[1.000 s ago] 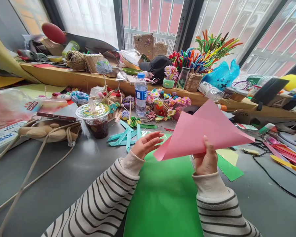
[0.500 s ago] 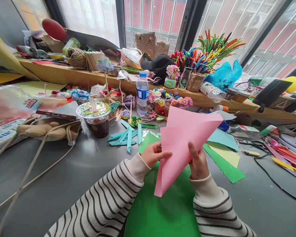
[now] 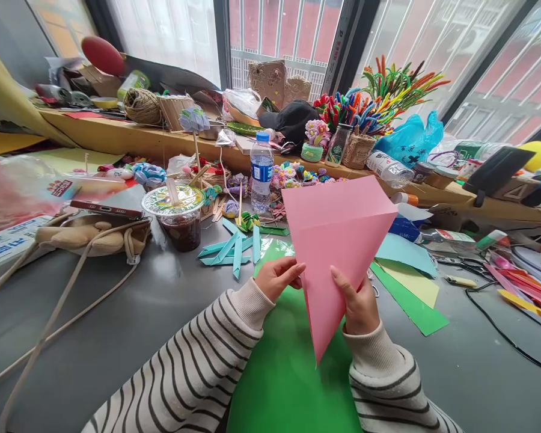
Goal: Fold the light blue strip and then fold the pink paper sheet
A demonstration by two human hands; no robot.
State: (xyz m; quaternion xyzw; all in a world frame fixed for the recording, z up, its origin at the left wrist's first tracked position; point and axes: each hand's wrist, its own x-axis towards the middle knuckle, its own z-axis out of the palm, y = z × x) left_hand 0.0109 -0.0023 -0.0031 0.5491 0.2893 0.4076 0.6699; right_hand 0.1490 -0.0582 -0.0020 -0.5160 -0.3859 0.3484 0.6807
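Observation:
A pink paper sheet point(image 3: 338, 240), folded into a triangle with its point down, is held upright above a green sheet point(image 3: 293, 373) on the grey table. My left hand point(image 3: 277, 278) pinches its left edge. My right hand point(image 3: 358, 304) grips its lower right side, thumb on the front. Both sleeves are striped.
A lidded drink cup point(image 3: 177, 215) and a water bottle point(image 3: 261, 171) stand behind the hands. Teal paper strips point(image 3: 232, 246) lie left of the green sheet; green, yellow and blue sheets point(image 3: 408, 282) lie right. A phone on a bag point(image 3: 94, 231) sits left. A black cable point(image 3: 500, 328) runs at right.
The pink paper turned from lying sideways to hanging point down. My left hand, free and open a second ago, now holds the paper's left edge.

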